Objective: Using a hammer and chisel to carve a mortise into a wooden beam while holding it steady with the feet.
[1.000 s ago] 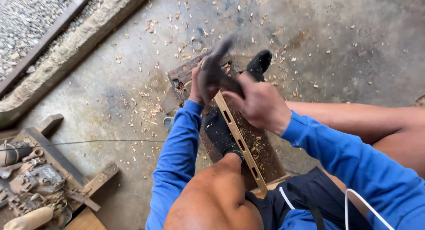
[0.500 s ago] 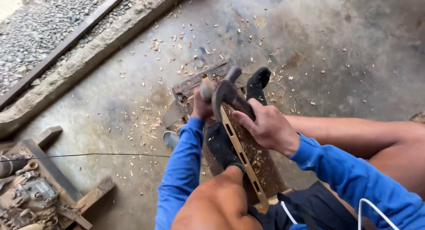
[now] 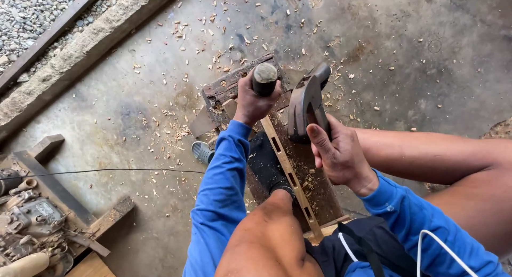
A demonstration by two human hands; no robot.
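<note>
My left hand is wrapped around a dark chisel handle that stands upright, its rounded top showing. My right hand grips a grey-headed hammer, held just right of the chisel handle and apart from it. Under both lies a pale wooden strip with several rectangular slots, resting on a dark worn plank. My foot in a black sock presses on the plank beside the strip. The chisel's blade is hidden by my hand.
Wood chips litter the concrete floor. A grey sandal lies left of the plank. A wooden tray of metal tools sits at lower left, with a thin wire running from it. A concrete kerb and gravel lie at upper left.
The hammer swung down from its raised, blurred position onto the chisel top, and now sits off to the right of the handle. The left hand kept its grip.
</note>
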